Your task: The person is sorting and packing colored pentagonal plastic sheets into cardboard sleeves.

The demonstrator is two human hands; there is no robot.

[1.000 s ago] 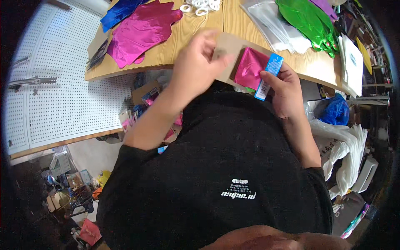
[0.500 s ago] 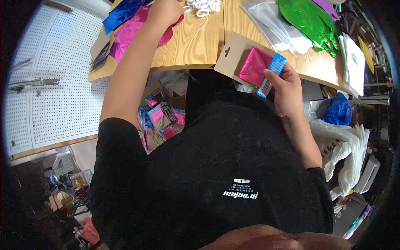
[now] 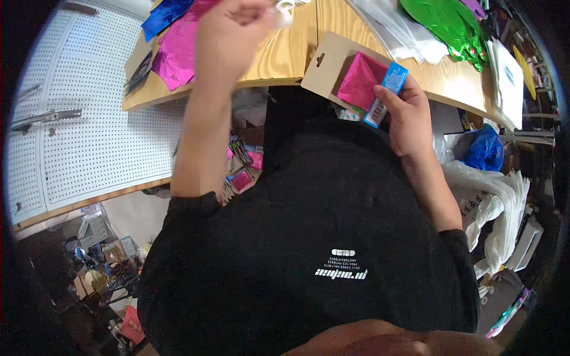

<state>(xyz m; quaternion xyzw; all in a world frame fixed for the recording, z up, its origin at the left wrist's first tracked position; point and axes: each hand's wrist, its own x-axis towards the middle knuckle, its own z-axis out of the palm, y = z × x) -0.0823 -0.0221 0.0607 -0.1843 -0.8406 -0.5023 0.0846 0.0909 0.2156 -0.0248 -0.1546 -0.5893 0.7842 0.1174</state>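
Note:
My right hand grips a brown backing card by its blue printed end, thumb on top. A folded pink foil balloon lies flat on that card, which has a hang hole at its far end. My left hand is raised over the left of the table, blurred by motion, its fingers pinched together. At its fingertips is a small coil of white ribbon, partly smeared. Beside this hand lie pink foil sheets and a blue foil sheet.
The wooden table ends in a curved near edge. Clear plastic sleeves and green foil lie at the right. Below the table are several packed cards. A white pegboard stands left; white plastic bags hang right.
My left hand has drawn back toward me and slightly right from the white coils, bringing one coil along. The right hand holds the card almost in the same place.

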